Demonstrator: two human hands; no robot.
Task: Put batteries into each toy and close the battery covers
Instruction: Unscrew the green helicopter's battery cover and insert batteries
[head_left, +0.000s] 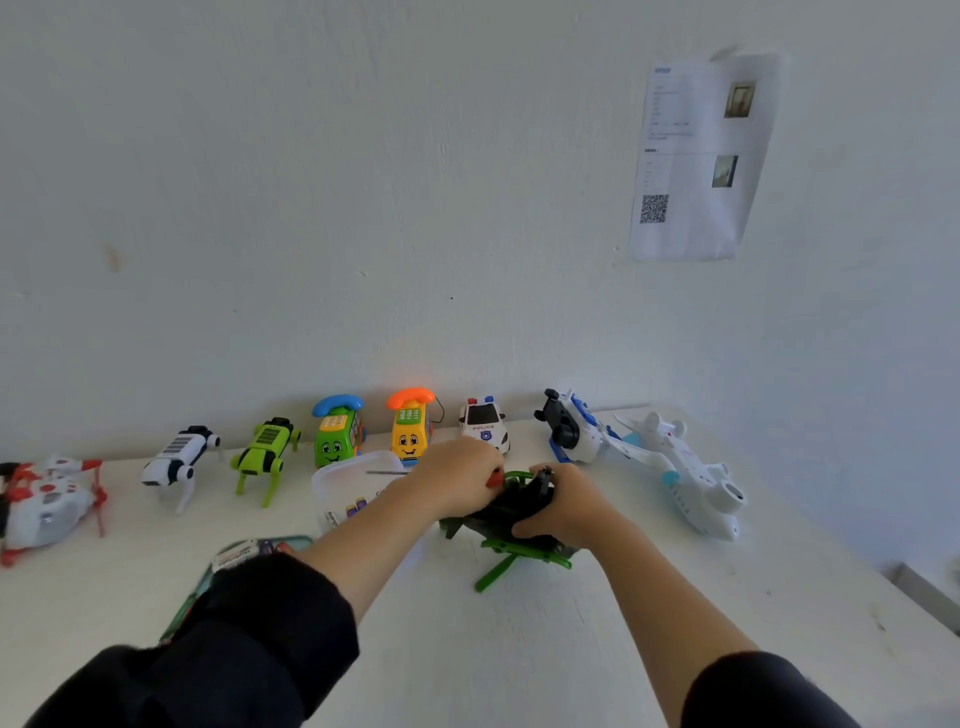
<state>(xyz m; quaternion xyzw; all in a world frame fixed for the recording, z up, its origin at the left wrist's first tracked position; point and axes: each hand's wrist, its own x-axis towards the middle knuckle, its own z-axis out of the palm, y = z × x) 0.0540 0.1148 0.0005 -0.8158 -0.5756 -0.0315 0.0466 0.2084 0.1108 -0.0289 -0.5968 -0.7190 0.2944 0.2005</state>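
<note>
A green and black toy helicopter (514, 525) lies on the white table in front of me. My right hand (566, 506) grips its dark body from the right side. My left hand (457, 480) is curled over the toy's left end and pinches a small red-handled tool (494, 478), probably a screwdriver. A clear plastic tub (345, 480) holding batteries (356, 506) stands just left of my left forearm. The toy's battery cover is hidden under my hands.
Along the wall stand a red-white helicopter (49, 501), a white robot dog (179, 462), a green robot dog (265, 452), a green phone car (337, 434), a yellow phone car (410, 428), a police car (484, 423), a blue-white helicopter (574, 428) and a white plane (685, 473). A battery pack (244, 553) lies near left.
</note>
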